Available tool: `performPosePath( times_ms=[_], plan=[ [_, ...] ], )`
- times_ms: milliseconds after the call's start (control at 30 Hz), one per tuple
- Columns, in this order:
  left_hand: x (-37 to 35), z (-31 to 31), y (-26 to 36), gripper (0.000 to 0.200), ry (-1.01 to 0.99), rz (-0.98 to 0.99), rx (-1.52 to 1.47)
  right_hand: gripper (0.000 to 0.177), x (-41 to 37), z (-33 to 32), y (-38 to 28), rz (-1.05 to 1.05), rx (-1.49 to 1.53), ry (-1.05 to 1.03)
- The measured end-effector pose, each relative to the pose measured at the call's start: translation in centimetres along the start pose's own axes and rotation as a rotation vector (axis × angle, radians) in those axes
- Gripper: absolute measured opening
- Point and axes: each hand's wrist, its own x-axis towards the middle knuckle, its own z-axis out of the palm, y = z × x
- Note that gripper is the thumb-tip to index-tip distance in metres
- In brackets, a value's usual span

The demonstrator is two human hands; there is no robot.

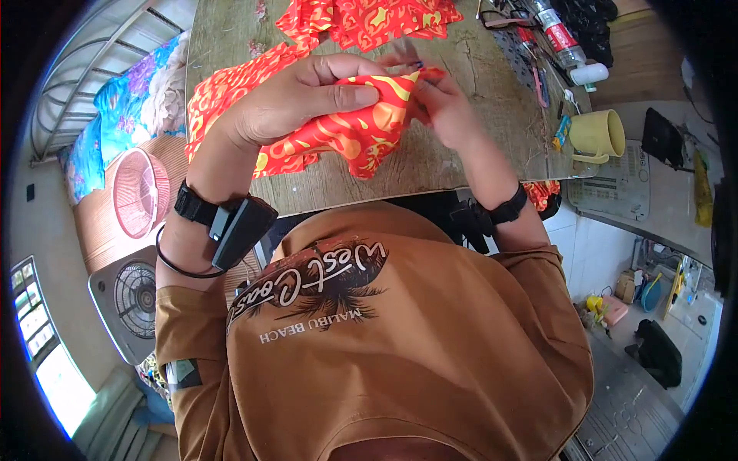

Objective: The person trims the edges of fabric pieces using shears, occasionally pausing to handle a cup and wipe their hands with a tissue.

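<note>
A piece of red cloth [361, 134] with a yellow and orange swirl pattern is held up over the table's near edge. My left hand [307, 96] grips it from the left, the thumb pressed flat on its upper side. At the cloth's right corner my right hand [442, 107] is closed, with bits of red fabric showing between its fingers. Those fingers are partly blurred. Just above them is a smeared greyish shape that I cannot make out. More of the same patterned cloth [223, 88] lies under and left of my left hand.
On the wooden table [492, 146], another patterned cloth pile [384, 19] lies at the far side. A plastic bottle [561, 34], glasses [503, 19], pens and a yellow mug [598, 137] stand or lie at right. A pink basket [140, 192] and a fan [134, 296] are at left.
</note>
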Motion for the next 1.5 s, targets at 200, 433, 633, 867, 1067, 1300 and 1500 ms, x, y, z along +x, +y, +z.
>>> performPosePath(
  times_ms=[200, 433, 633, 867, 1067, 1300, 1500],
  plan=[
    [-0.7, -0.9, -0.8, 0.028, 0.016, -0.066, -0.070, 0.030, -1.3, 1.4, 0.0, -0.185, 0.070, 0.103],
    [-0.8, -1.0, -1.1, 0.028, 0.022, -0.092, -0.009, 0.056, -2.1, -0.6, 0.4, -0.452, -0.113, -0.128],
    [-0.6, -0.4, -0.7, 0.028, 0.018, -0.106, 0.028, 0.048, -2.2, 0.7, -0.5, -0.182, -0.568, 0.180],
    [-1.1, -0.4, -0.8, 0.027, 0.050, -0.129, -0.033, 0.024, -2.7, 0.9, -0.4, -0.110, -0.475, 0.234],
    [-2.5, -1.7, -1.2, 0.022, 0.073, -0.119, 0.061, 0.018, -5.7, 0.1, -3.9, -0.373, -0.932, 0.089],
    [-1.9, -0.9, 0.0, 0.021, -0.328, -0.207, -0.043, 0.019, -7.5, 0.3, -5.1, -0.584, -0.856, -0.184],
    [0.7, -2.4, -3.2, 0.025, 0.224, -0.186, 0.295, 0.026, -4.6, 0.2, -3.7, -0.194, -0.860, 0.422]
  ],
)
